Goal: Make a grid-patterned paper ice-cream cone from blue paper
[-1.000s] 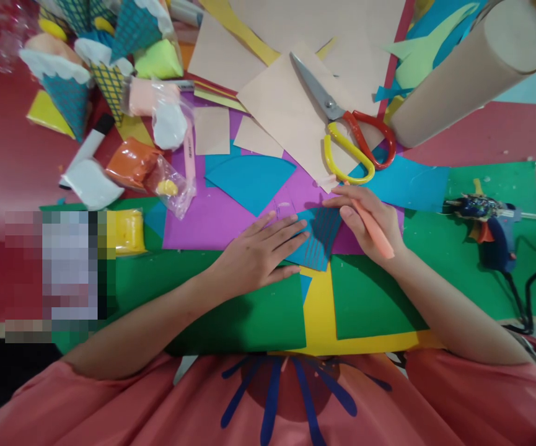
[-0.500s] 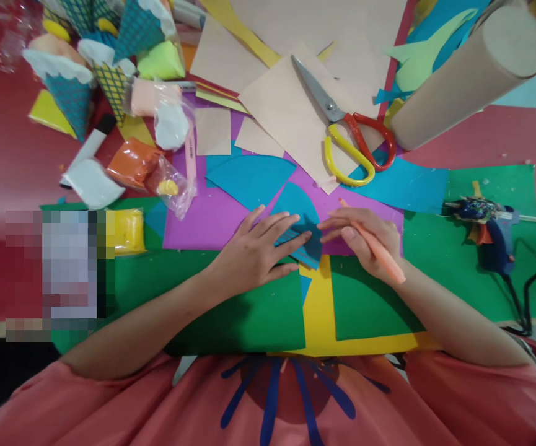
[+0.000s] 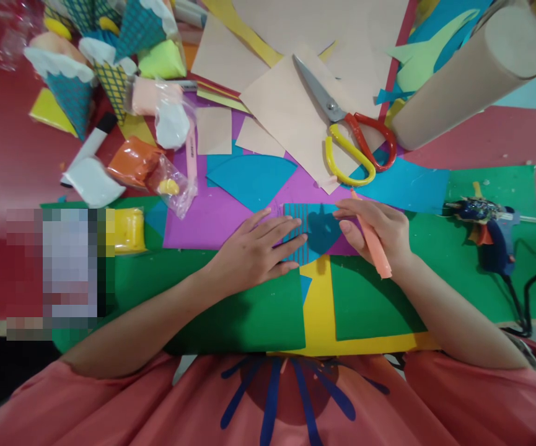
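Note:
My left hand [image 3: 268, 244] lies flat with fingers spread, its fingertips pressing on a blue foam piece [image 3: 323, 229]. Several thin reddish lines run across the left part of that piece. In my right hand [image 3: 377, 229] is an orange marker [image 3: 373, 244], its tip pointing away from me and off the foam; the fingertips rest at the piece's right edge. A second blue fan-shaped piece [image 3: 253, 176] lies just beyond, on a purple sheet [image 3: 197, 226].
Red-and-yellow-handled scissors [image 3: 335, 111] lie on beige sheets beyond my hands. A beige roll [image 3: 463, 80] stands at the back right, a glue gun [image 3: 495, 235] at the right. Clay packets [image 3: 132, 162] and decorated paper cones [image 3: 70, 93] crowd the left.
The blue foam piece under my left hand has turned, so its lines now show and run away from me. My right hand has shifted slightly right with the marker.

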Motion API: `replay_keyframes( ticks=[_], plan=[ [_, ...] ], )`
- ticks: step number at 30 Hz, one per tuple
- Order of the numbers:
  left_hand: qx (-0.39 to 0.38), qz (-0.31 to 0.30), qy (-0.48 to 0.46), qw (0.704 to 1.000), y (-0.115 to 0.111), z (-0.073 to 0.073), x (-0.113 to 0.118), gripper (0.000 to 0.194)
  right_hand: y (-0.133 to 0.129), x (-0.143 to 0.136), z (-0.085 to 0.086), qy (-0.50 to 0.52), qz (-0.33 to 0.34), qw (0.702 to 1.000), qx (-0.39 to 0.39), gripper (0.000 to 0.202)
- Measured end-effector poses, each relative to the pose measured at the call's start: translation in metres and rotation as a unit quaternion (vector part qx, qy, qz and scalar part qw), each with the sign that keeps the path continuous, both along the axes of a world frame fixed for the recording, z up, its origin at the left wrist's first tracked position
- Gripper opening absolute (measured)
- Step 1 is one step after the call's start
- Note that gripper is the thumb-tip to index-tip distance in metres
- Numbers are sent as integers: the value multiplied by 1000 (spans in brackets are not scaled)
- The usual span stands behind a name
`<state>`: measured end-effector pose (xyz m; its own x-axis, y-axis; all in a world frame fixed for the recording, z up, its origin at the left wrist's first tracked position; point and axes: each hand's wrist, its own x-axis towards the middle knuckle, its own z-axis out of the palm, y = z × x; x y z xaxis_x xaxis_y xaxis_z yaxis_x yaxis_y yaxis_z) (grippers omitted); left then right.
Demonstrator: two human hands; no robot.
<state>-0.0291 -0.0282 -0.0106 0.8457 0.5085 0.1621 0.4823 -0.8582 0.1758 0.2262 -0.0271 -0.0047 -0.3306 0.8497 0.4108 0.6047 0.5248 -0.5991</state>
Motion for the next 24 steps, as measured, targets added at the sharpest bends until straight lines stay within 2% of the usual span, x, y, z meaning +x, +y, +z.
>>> replay_keyframes(
  ticks=[2,4,6,8,10,13,24],
  plan=[
    [-14,-3,12,1000,0,0,0,42,-1,1,1,29,-21,999,-31,22],
    [-29,-10,19,999,-1,0,1,43,-1,0,0,119,-45,987,-97,31],
    [-37,-18,16,999,-2,0,2,43,-1,-3,0,230,-59,957,-168,37],
    [-38,-25,9,999,-4,1,4,44,2,-7,-1,286,-52,929,-228,35],
    [-35,-30,1,999,-5,2,5,43,4,-11,0,268,-34,923,-274,29],
    [-32,-35,-8,999,-6,4,7,42,7,-14,2,226,-31,926,-300,23],
    [-70,-32,-1,997,-7,3,7,46,11,-12,1,189,-38,939,-284,18]
  ],
)
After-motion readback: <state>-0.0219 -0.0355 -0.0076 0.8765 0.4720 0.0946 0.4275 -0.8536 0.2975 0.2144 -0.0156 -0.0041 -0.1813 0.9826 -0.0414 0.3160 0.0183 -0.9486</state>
